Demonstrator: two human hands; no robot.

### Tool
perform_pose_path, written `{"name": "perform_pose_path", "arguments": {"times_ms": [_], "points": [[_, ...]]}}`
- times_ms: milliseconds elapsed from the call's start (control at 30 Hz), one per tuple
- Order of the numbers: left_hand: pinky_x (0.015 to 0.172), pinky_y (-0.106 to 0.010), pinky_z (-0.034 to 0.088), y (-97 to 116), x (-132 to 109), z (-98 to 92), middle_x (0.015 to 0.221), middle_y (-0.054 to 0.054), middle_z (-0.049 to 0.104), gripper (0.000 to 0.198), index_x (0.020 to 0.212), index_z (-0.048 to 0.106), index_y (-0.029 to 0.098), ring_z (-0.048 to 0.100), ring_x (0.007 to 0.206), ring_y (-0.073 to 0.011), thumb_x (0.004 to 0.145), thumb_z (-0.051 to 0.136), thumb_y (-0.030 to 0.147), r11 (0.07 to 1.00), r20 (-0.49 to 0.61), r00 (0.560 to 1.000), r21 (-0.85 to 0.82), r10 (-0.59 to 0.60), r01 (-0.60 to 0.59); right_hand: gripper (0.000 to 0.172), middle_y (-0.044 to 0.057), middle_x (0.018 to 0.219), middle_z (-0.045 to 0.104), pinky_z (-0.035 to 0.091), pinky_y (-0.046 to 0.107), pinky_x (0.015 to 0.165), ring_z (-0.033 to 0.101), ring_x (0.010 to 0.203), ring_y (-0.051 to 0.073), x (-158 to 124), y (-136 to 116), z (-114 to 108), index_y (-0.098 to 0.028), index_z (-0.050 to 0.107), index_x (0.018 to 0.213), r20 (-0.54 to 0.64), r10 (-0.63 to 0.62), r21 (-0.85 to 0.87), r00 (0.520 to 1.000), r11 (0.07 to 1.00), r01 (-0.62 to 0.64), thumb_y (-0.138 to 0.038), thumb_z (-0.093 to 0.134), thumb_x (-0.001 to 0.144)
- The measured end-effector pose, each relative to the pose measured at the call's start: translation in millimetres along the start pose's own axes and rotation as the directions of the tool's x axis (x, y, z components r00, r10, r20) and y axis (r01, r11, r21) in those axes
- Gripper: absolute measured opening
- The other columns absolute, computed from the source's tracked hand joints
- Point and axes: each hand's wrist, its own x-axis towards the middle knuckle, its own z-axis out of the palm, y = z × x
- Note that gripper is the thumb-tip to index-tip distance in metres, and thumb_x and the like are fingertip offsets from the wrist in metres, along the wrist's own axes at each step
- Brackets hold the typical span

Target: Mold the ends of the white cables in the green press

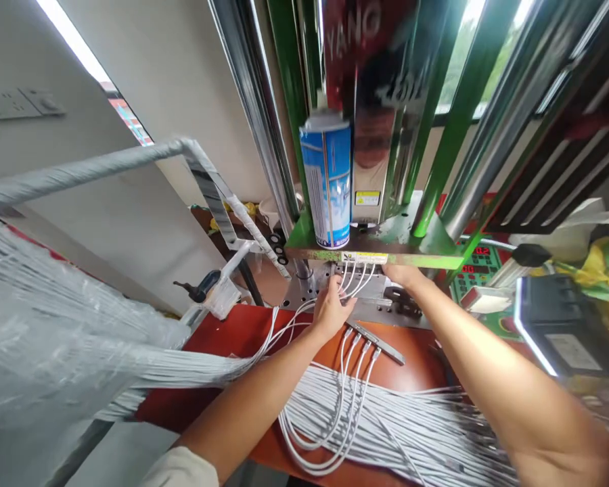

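Observation:
My left hand [331, 310] is at the front of a machine's metal mold [368, 291], its fingers closed around several white cables [356, 287]. These cables run up under the machine's green plate [411, 253]. My right hand [403, 276] reaches to the right side of the mold, under the plate's edge; its fingertips are hidden there. Just below the hands, a narrow metal bar [390, 350] lies on the red-brown table [419, 365]. Several white cable ends with plugs [358, 338] are seated along that bar, and their cables loop down toward the table's front edge.
A blue spray can [327, 182] stands on the green plate. A thick bundle of white cables [386, 419] covers the table front. More cables hang over a wrapped frame [101, 166] at left. A green control panel [477, 270] and a black box [563, 325] are at right.

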Motion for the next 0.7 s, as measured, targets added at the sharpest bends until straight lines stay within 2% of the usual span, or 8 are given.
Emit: {"name": "perform_pose_path", "arguments": {"times_ms": [133,233,267,367,433,500,567,700], "points": [[0.071,-0.027,0.046,16.2,13.7,-11.5,0.075,0.002,0.06,0.034,0.105,0.057,0.017,0.059,0.068,-0.0132,0.079,0.077,0.026,0.98,0.094,0.995,-0.197,-0.017,0.035,0.037,0.009,0.12,0.065,0.056,0.042,0.092,0.064,0.103,0.02,-11.5,-10.8,-0.1,-0.016,0.064,0.121,-0.133,-0.055,0.019,0.99,0.998,0.058,-0.046,0.063,0.1],[0.059,-0.025,0.044,42.4,9.2,-33.6,0.069,0.002,0.063,0.051,0.107,0.058,0.014,0.057,0.056,-0.0122,0.075,0.084,0.044,0.925,0.309,0.951,-0.359,-0.008,0.124,0.033,0.008,0.112,0.065,0.055,0.042,0.091,0.064,0.1,0.02,-38.2,-7.4,5.2,-0.015,0.063,0.115,-0.21,-0.074,0.046,0.975,0.995,0.085,-0.045,0.057,0.103],[0.056,-0.024,0.043,52.3,3.3,-42.1,0.07,0.0,0.065,0.06,0.111,0.057,0.013,0.057,0.054,-0.012,0.073,0.085,0.05,0.874,0.432,0.902,-0.433,-0.014,0.221,0.032,0.008,0.109,0.065,0.054,0.041,0.091,0.063,0.099,0.02,-50.9,-5.4,6.7,-0.015,0.063,0.112,-0.231,-0.079,0.057,0.97,0.994,0.095,-0.044,0.052,0.105],[0.051,-0.022,0.037,78.8,-23.4,-61.9,0.076,-0.004,0.068,0.069,0.114,0.059,0.012,0.055,0.052,-0.0103,0.074,0.083,0.063,0.654,0.727,0.687,-0.529,0.02,0.541,0.034,0.008,0.102,0.063,0.051,0.039,0.089,0.06,0.096,0.021,-94.4,-2.7,7.4,-0.017,0.058,0.104,-0.279,-0.101,0.083,0.955,0.988,0.129,-0.044,0.038,0.108],[0.049,-0.022,0.033,89.7,-44.3,-65.0,0.068,-0.001,0.062,0.063,0.105,0.065,0.01,0.048,0.048,-0.0073,0.08,0.077,0.067,0.564,0.779,0.627,-0.527,0.02,0.636,0.033,0.008,0.101,0.06,0.05,0.038,0.087,0.057,0.093,0.021,-121.4,-5.4,5.4,-0.019,0.055,0.101,-0.308,-0.107,0.087,0.945,0.986,0.14,-0.044,0.035,0.108],[0.046,-0.021,0.025,94.4,-64.2,-60.5,0.056,0.005,0.049,0.057,0.097,0.067,0.009,0.033,0.043,-0.004,0.084,0.075,0.063,0.513,0.768,0.64,-0.54,-0.024,0.668,0.031,0.007,0.1,0.057,0.049,0.039,0.087,0.055,0.093,0.022,-142.1,-10.3,3.9,-0.021,0.053,0.1,-0.344,-0.097,0.075,0.934,0.989,0.13,-0.044,0.034,0.108],[0.044,-0.022,0.014,96.0,-81.7,-53.1,0.051,0.009,0.038,0.051,0.09,0.066,0.01,0.02,0.042,-0.0026,0.084,0.075,0.06,0.504,0.719,0.689,-0.562,-0.095,0.656,0.03,0.008,0.1,0.055,0.047,0.042,0.09,0.054,0.096,0.024,-155.2,-14.8,4.4,-0.021,0.052,0.101,-0.379,-0.077,0.049,0.922,0.993,0.103,-0.044,0.033,0.108],[0.044,-0.023,0.008,103.0,-109.6,-47.1,0.048,0.009,0.034,0.051,0.082,0.062,0.013,0.018,0.042,-0.0034,0.085,0.072,0.063,0.546,0.595,0.777,-0.589,-0.208,0.596,0.032,0.013,0.102,0.055,0.045,0.048,0.094,0.052,0.101,0.029,-163.5,-14.8,8.1,-0.019,0.053,0.101,-0.391,-0.019,-0.013,0.92,1.0,0.016,-0.043,0.032,0.107]]}}
